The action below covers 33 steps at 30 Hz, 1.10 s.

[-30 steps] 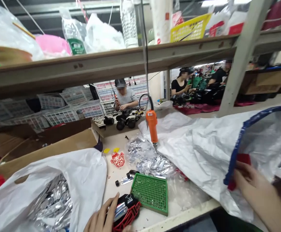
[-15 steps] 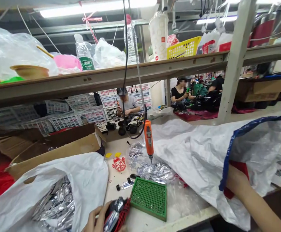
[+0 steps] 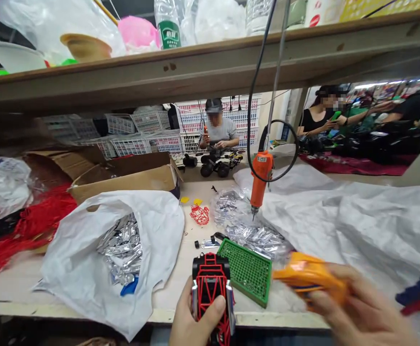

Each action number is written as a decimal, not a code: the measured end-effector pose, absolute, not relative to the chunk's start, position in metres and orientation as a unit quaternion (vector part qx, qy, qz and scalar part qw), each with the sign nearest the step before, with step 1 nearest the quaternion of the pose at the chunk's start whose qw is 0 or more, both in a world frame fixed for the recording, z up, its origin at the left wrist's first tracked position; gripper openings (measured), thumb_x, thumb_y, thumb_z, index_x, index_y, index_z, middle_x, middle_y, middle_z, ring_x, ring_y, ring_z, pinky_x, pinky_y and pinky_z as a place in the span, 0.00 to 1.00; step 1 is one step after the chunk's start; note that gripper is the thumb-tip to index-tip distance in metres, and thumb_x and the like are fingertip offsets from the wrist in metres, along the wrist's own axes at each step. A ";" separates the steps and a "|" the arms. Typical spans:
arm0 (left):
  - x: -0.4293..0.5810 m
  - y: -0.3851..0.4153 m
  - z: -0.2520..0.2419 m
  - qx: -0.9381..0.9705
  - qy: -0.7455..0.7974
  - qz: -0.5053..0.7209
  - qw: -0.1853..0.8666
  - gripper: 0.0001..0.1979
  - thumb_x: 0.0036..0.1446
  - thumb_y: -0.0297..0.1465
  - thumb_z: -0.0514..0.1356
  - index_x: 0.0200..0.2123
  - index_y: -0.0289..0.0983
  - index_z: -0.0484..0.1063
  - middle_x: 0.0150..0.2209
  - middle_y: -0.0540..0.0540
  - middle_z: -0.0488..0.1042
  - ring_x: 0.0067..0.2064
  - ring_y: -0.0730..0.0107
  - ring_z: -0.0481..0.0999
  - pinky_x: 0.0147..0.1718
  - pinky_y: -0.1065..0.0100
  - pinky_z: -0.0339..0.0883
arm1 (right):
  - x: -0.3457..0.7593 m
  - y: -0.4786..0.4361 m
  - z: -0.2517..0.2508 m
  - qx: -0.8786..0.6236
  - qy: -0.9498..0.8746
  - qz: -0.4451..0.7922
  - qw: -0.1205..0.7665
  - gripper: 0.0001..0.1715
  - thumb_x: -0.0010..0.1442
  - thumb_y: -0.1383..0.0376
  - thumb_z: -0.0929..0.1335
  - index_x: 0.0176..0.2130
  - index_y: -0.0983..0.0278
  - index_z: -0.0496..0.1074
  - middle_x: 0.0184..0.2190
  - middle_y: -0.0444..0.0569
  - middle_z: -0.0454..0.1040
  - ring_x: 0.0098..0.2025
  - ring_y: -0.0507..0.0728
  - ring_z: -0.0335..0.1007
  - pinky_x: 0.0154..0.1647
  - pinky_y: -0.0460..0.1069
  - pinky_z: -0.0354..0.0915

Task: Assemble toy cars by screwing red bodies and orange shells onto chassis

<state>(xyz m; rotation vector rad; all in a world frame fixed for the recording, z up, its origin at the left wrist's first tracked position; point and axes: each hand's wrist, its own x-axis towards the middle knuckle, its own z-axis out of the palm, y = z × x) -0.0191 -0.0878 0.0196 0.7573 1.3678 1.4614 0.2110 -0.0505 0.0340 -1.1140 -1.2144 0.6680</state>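
Note:
My left hand (image 3: 188,322) is closed around a toy car (image 3: 210,283) with a red tubular cage, black wheels and silver side panels, thumb across its top. To its right, my right hand (image 3: 364,312) grips a glossy orange plastic car body shell (image 3: 309,274), smeared by motion. A green perforated tray (image 3: 248,271) with small shiny pieces in its holes lies just behind the toy car. Above the table hangs an orange electric screwdriver (image 3: 261,180), its bit pointing down.
A white sack (image 3: 170,221) of silver parts lies open at left, before a cardboard box (image 3: 123,185). More silver parts (image 3: 256,240) lie behind the tray, near a red plastic frame (image 3: 199,215). White sacking (image 3: 314,206) covers the right. A loaded shelf (image 3: 210,62) crosses overhead; co-workers sit beyond.
My right hand has come out of the white sack at right and now holds the orange shell. My left hand has brought the toy car upright toward the middle. The view has shifted downward and left.

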 end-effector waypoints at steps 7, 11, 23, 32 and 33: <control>-0.010 -0.093 0.015 0.346 0.510 0.593 0.518 0.39 0.42 0.55 0.75 0.51 0.40 0.69 0.41 0.41 0.85 0.40 0.55 0.85 0.44 0.63 0.75 | 0.127 -0.051 0.070 -0.420 -0.494 0.505 0.570 0.20 0.51 0.48 0.79 0.34 0.58 0.75 0.24 0.43 0.76 0.25 0.54 0.72 0.25 0.46 0.70; -0.009 -0.093 0.017 0.361 0.495 0.608 0.504 0.41 0.43 0.53 0.74 0.55 0.41 0.67 0.51 0.40 0.82 0.52 0.52 0.83 0.53 0.62 0.73 | 0.128 -0.035 0.059 -0.388 -0.621 0.431 0.528 0.16 0.56 0.50 0.76 0.32 0.58 0.76 0.30 0.47 0.76 0.34 0.58 0.75 0.35 0.50 0.73; -0.028 -0.101 0.019 0.387 0.517 0.586 0.489 0.38 0.43 0.41 0.76 0.58 0.41 0.71 0.56 0.42 0.80 0.59 0.51 0.78 0.56 0.63 0.71 | 0.129 -0.021 0.062 -0.387 -0.743 0.414 0.356 0.13 0.65 0.54 0.70 0.47 0.56 0.77 0.42 0.48 0.81 0.45 0.61 0.79 0.46 0.52 0.74; -0.033 -0.089 0.019 0.351 0.470 0.549 0.595 0.26 0.51 0.56 0.69 0.36 0.40 0.73 0.34 0.50 0.81 0.38 0.69 0.77 0.41 0.71 0.66 | 0.122 -0.009 0.060 -0.409 -0.717 0.479 0.297 0.24 0.59 0.58 0.74 0.54 0.57 0.72 0.36 0.45 0.78 0.37 0.57 0.78 0.34 0.48 0.72; -0.031 -0.086 0.016 0.339 0.493 0.554 0.579 0.24 0.55 0.55 0.67 0.33 0.40 0.71 0.31 0.53 0.79 0.35 0.72 0.75 0.40 0.73 0.65 | 0.119 -0.005 0.061 -0.420 -0.718 0.464 0.304 0.30 0.57 0.60 0.75 0.57 0.57 0.70 0.37 0.45 0.78 0.36 0.57 0.78 0.33 0.48 0.72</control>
